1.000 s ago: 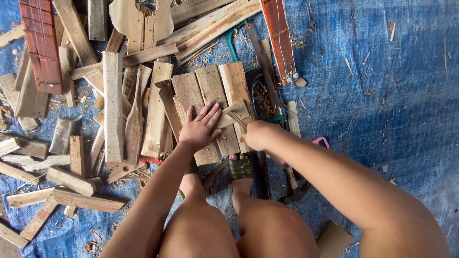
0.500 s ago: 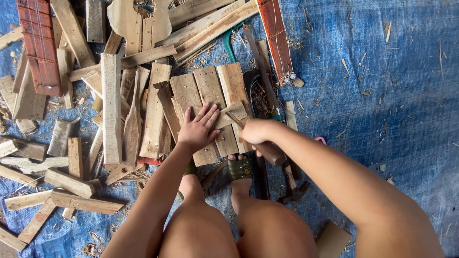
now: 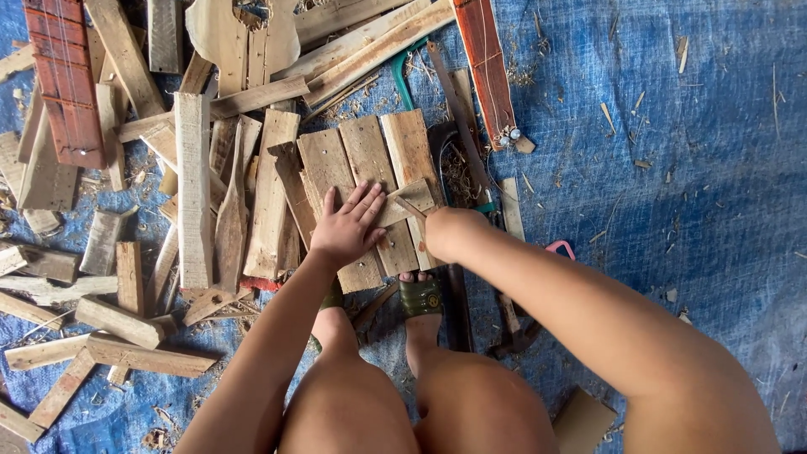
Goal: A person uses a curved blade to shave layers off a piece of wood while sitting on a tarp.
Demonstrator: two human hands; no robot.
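1. The left hand lies flat, fingers spread, on pale nailed wooden slats mid-tarp.
2. The right hand (grip closed) holds a thin wooden sliver; slipping could jab the left fingers.

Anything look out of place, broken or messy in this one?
Yes: wood offcuts lie scattered at all angles over the blue tarp, with shavings strewn about. The left hand presses flat on a small wood piece; the right hand is closed beside it.

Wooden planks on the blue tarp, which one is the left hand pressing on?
The left hand lies flat on the small angled strip crossing the three side-by-side planks; the other pieces lie untouched.
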